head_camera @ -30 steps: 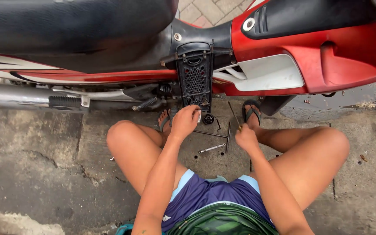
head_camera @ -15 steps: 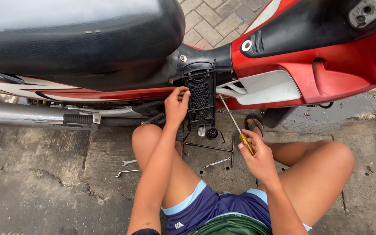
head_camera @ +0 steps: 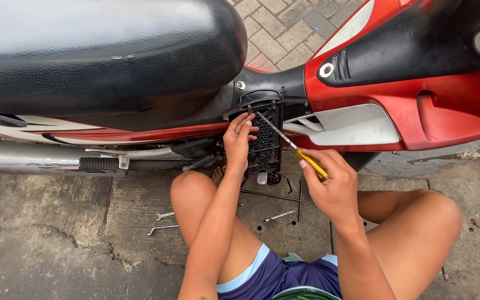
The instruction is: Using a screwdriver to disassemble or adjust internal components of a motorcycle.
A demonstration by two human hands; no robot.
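I squat beside a red and black motorcycle [head_camera: 412,105]. My left hand [head_camera: 239,140] rests on the left edge of a black perforated cover [head_camera: 265,139] under the seat, fingers curled against it. In my right hand [head_camera: 331,186] is a yellow-handled screwdriver [head_camera: 291,145], its metal shaft angled up-left with the tip at the top of the cover.
The black seat [head_camera: 106,55] fills the upper left, and a chrome exhaust pipe [head_camera: 23,156] and footpeg [head_camera: 98,164] run below it. Wrenches [head_camera: 162,222] and long metal rods [head_camera: 270,195] lie on the cracked concrete between my knees. Brick paving lies beyond the bike.
My right hand has lifted the screwdriver from near the ground up to the top of the cover. My left hand stays on the cover. The view has moved closer.
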